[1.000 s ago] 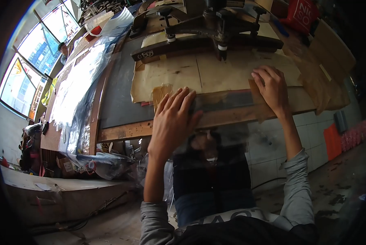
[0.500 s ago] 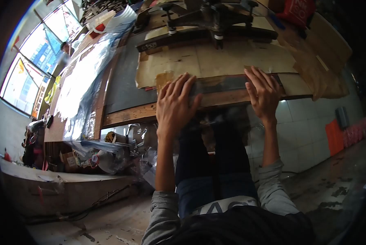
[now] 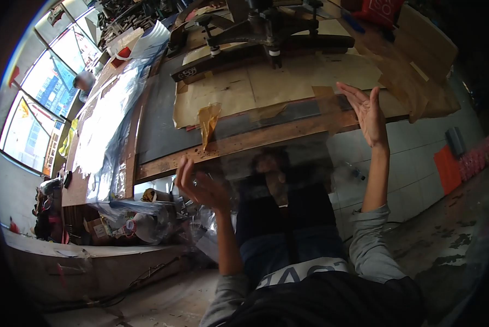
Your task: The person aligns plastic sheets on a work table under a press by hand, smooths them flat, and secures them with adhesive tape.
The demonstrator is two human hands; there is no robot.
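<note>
Right grip (image 3: 371, 119) hangs open; red bag (image 3: 376, 15) reads "SO".

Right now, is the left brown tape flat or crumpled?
Crumpled: the left brown tape shows creases and narrows toward its lower end, at the wooden edge.

Hands: two, left hand (image 3: 202, 188) and right hand (image 3: 371, 120)
Counter (image 3: 173, 163): one
Black metal frame (image 3: 261, 30): one
Long dark bar (image 3: 310, 43): one
Clear sheet (image 3: 304, 155): one
Red bag (image 3: 379, 12): one
Orange sheet (image 3: 447, 169): one
Other person (image 3: 84, 82): one
</note>
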